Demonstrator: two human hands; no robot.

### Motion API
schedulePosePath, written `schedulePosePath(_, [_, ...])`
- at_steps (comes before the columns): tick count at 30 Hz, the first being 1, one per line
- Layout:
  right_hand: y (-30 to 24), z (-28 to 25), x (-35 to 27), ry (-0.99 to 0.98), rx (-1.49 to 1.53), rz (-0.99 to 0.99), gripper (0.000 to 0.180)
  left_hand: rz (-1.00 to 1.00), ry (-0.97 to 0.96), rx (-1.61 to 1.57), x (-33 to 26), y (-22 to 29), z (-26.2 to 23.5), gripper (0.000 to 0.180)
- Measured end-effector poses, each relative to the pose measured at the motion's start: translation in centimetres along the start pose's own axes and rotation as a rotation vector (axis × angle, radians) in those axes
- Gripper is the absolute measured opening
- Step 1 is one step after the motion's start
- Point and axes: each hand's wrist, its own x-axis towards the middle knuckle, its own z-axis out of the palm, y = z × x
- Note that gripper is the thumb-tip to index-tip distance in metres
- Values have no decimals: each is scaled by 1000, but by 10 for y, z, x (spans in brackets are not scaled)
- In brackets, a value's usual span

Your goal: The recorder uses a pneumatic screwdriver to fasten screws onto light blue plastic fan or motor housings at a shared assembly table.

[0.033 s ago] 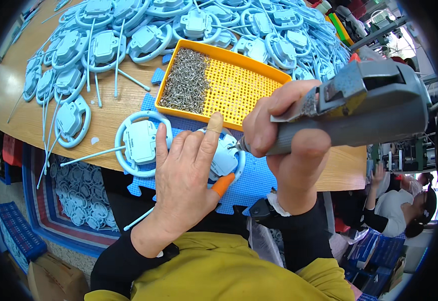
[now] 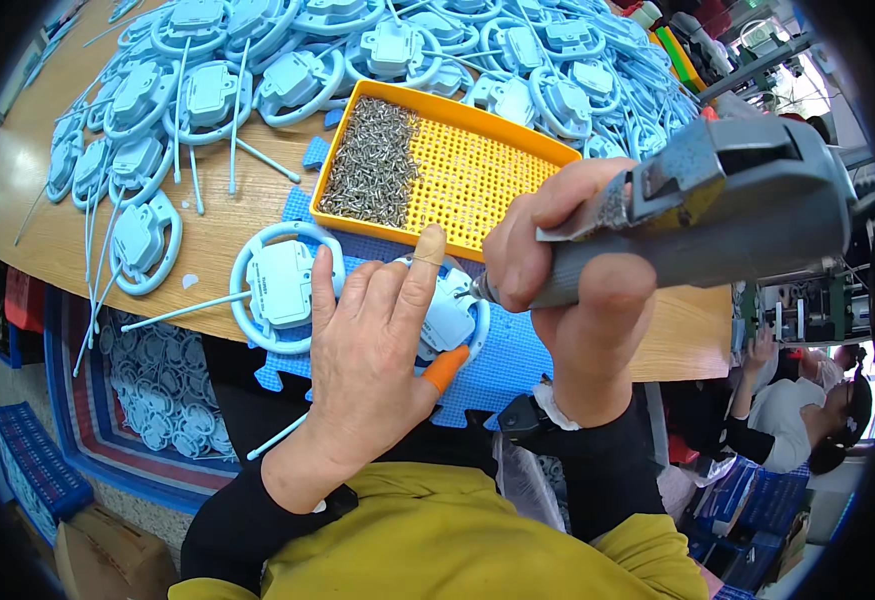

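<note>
My left hand [image 2: 372, 335] lies flat with its fingers spread over a light-blue ring-shaped plastic part [image 2: 449, 318], pressing it against a blue foam mat [image 2: 507, 365]. Its thumb wears an orange finger cot and rests at the part's rim; the index fingertip has a tan covering. In my right hand [image 2: 587, 290] is a grey power screwdriver [image 2: 727, 215], its narrow tip touching the right side of the part's housing. The exact screw point is too small to make out. Beside my left fingers lies a second blue ring part [image 2: 282, 282] with a thin stem.
A yellow perforated tray [image 2: 487, 180] behind my hands holds many small screws [image 2: 367, 160] at its left. A heap of blue ring parts [image 2: 387, 50] covers the far table. More parts fill a container [image 2: 162, 385] below left. A person [image 2: 802, 415] is at right.
The rear of the power screwdriver has shifted very slightly to the left. My left hand and the ring part under it have not visibly moved.
</note>
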Motion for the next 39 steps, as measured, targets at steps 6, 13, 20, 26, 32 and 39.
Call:
schedulePosePath(6, [1,-45,18,-90,421,-86,68,42,-147,73,-18,10,-36,80])
schedulePosePath(13, [40,-89,54,278,267,-223,41,-265,-271,470,-79,-5,-132,75])
schedulePosePath(20, [53,-103,54,317,118,-152,52,-90,-229,247,-7,-44,-80,86])
schedulePosePath(26, [59,-104,59,324,132,-135,47,-25,-207,184,4,-50,-74,84])
schedulePosePath(32, [58,-105,55,334,141,-132,45,53,-215,78,6,-24,-40,88])
schedulePosePath(39, [40,-92,54,330,85,-150,49,6,-127,44,2,-15,-17,97])
